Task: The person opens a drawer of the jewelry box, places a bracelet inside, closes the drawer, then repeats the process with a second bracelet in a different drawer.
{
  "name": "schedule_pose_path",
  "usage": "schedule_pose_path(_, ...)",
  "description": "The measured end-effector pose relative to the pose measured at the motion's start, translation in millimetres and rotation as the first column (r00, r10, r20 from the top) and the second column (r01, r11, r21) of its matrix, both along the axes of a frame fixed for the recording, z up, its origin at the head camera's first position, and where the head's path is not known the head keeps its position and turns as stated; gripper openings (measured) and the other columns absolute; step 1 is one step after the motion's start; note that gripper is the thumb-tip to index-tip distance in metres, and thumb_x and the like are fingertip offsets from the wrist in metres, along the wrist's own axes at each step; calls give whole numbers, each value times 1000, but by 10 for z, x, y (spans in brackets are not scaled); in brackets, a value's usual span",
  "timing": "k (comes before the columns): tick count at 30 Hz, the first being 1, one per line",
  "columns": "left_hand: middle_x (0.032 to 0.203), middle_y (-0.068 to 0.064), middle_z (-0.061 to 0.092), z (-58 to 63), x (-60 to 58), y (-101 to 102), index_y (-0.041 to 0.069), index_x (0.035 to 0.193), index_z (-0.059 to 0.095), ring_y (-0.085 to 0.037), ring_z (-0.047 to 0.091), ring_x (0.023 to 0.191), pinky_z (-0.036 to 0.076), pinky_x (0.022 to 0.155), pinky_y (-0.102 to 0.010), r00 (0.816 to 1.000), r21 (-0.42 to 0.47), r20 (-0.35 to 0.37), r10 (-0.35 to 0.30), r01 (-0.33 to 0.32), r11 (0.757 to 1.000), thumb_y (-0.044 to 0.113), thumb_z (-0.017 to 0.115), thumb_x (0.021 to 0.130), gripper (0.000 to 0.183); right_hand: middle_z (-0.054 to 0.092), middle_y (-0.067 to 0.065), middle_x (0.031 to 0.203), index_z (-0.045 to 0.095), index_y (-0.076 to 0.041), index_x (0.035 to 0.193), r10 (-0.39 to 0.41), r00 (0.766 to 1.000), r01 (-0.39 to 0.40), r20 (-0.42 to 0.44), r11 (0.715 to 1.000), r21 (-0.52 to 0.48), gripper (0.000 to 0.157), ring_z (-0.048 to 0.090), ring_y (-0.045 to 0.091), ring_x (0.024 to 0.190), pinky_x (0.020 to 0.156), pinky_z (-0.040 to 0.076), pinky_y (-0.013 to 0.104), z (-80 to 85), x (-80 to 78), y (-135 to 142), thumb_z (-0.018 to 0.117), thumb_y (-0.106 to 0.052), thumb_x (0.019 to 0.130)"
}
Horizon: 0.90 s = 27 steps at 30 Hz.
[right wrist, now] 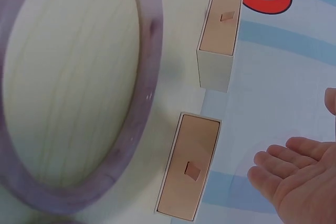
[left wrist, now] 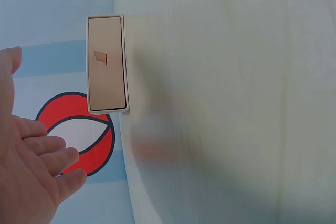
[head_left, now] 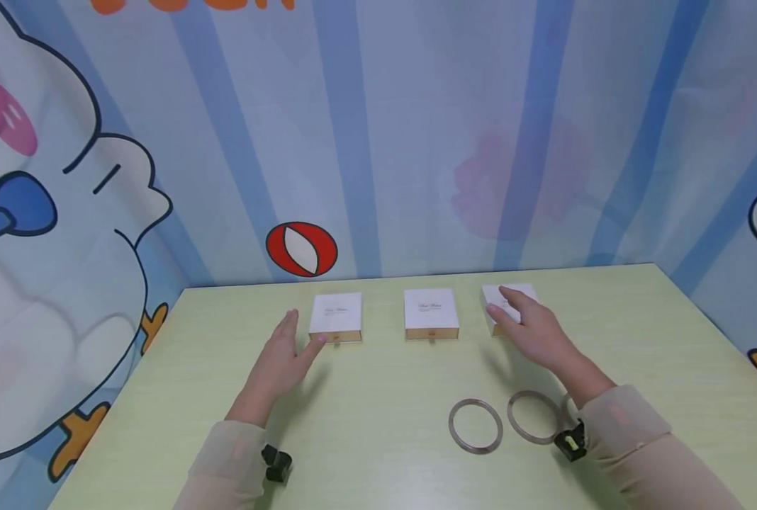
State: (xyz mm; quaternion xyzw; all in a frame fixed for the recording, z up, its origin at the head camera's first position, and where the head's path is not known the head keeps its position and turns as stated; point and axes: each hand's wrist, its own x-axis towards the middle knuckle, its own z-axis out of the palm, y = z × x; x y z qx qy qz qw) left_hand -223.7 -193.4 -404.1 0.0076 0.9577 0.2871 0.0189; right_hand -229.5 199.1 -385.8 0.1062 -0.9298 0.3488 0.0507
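Observation:
My left hand [head_left: 279, 365] hovers over the table with its fingers extended and thumb spread, beside the left white box [head_left: 337, 315]. That box's tan drawer front [left wrist: 107, 87], with a small pull tab, faces the left wrist view. On the other side, my right hand [head_left: 534, 333] reaches over the right white box [head_left: 492, 296] and partly covers it, its fingers relaxed and holding nothing. A middle white box [head_left: 431, 312] sits between the two. Nearer the body lie a purplish-grey bangle [head_left: 475, 401] and a second bangle [head_left: 534, 393]; a third is mostly hidden by the right wrist.
The pale wooden table [head_left: 378, 411] meets a blue striped backdrop [head_left: 410, 142] right behind the boxes. A red and white ball [head_left: 276, 248] is printed on it. Small black devices are worn at the left wrist [head_left: 278, 466] and the right wrist [head_left: 570, 443].

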Motion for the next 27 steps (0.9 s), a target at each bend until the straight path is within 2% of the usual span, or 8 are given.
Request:
schedule_pose_path(12,157,-18,15,-4,-8,5,3,151,12,-36,16,144,21,113,-51,1000,31,4,15,-15,999,53,46,94,84,39,26,144,34,4,142,3,1000,-2,19,998,-65,63,41,42,130,104,36,52,2,8,-162,43,-42,99)
schedule_pose_path(27,157,-18,17,5,-32,41,3,151,13,-36,17,144,22,113,-51,1000,48,7,22,-23,999,57,43,93,85,41,24,144,36,3,142,17,1000,-15,20,996,-88,63,43,40,129,103,38,51,21,-19,-348,43,-43,99)
